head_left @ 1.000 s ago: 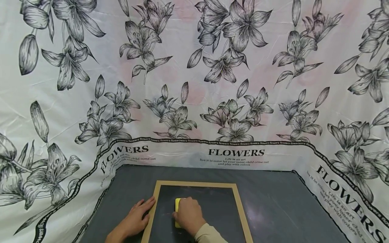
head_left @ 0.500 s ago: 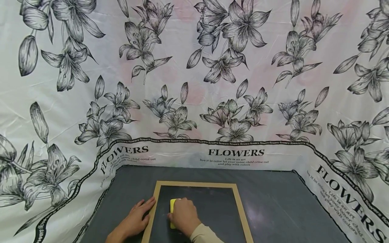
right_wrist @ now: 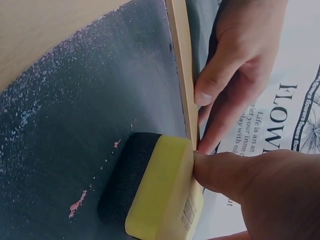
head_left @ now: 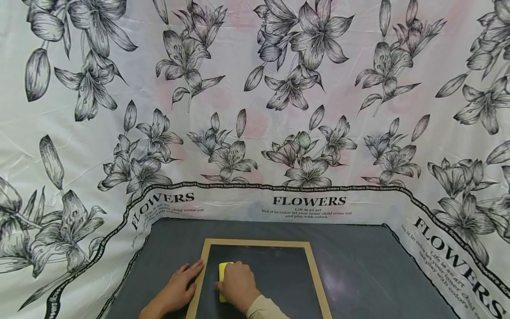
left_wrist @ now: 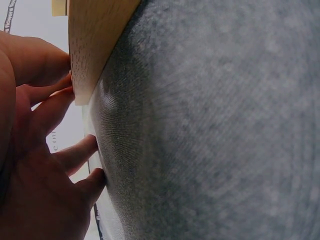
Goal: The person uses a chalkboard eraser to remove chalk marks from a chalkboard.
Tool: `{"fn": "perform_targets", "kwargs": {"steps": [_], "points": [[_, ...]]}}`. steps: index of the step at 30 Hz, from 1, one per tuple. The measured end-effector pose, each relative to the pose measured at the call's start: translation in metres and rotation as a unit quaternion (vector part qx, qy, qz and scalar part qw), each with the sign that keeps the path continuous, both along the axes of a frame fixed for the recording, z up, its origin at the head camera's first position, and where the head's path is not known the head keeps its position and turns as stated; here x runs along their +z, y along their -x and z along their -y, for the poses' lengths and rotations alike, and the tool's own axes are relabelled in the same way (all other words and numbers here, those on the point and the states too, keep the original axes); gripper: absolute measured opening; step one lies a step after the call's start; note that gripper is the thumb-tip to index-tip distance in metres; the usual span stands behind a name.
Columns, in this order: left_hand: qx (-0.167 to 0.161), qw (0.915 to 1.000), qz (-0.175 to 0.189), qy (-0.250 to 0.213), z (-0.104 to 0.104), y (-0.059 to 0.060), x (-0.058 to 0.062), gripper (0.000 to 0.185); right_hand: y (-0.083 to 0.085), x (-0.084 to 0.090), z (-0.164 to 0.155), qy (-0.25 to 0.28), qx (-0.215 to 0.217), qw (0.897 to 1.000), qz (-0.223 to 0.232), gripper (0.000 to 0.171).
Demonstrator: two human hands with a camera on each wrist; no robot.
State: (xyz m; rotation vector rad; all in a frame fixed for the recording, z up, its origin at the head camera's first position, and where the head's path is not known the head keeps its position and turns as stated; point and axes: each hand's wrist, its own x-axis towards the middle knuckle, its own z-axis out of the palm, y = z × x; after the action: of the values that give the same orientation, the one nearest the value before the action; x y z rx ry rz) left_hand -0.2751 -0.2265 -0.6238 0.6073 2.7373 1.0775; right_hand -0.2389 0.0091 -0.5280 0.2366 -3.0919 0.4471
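Eraser (right_wrist: pixel 165 185): yellow block with a dark felt side, felt down on the board (head_left: pixel 279 283), left of the board's middle and close to the left rail of the wooden frame (head_left: pixel 317 283).
Right sleeve (head_left: pixel 267 309): beige, entering from the bottom edge just behind the right wrist.
Right hand (head_left: pixel 241 285): curled over the eraser, gripping it, with the thumb (right_wrist: pixel 220 172) pressed against the yellow body; how close together its other fingers lie, I cannot tell.
Left hand (head_left: pixel 175 288): fingers spread, uncurled, tips touching the outer side of the left rail; in the left wrist view, two lower fingertips seem to rest on the grey table (head_left: pixel 370 274) beside it.
Board marks: pink smears (right_wrist: pixel 77 204) and pale specks near the felt.
Room on the board: a narrow strip lies between eraser and left rail; from the right hand, dark surface stretches well across to the right rail, and some also lies beyond the eraser up to the far rail.
Table edges: grey surface surrounds the frame's far corners, broadest on the right.
Backdrop cloth (head_left: pixel 239 97): white, printed with black lilies and "FLOWERS", rising behind the table's far edge.
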Motion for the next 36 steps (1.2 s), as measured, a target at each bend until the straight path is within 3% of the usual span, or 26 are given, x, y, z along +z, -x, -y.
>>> {"fn": "perform_targets", "kwargs": {"steps": [11,20,36], "points": [[0.007,0.9998,-0.011,-0.015,-0.002,-0.006,0.005,0.059,-0.003,0.001,0.000,-0.003,0.006,1.000,-0.014,0.051],[0.003,0.9997,-0.014,-0.018,-0.001,-0.006,0.004,0.058,0.000,0.001,-0.002,0.014,-0.001,1.000,0.002,0.052],[0.004,0.9994,-0.032,-0.009,-0.003,-0.009,0.007,0.058,0.003,0.003,-0.024,0.016,-0.010,1.000,-0.001,0.046]]}}
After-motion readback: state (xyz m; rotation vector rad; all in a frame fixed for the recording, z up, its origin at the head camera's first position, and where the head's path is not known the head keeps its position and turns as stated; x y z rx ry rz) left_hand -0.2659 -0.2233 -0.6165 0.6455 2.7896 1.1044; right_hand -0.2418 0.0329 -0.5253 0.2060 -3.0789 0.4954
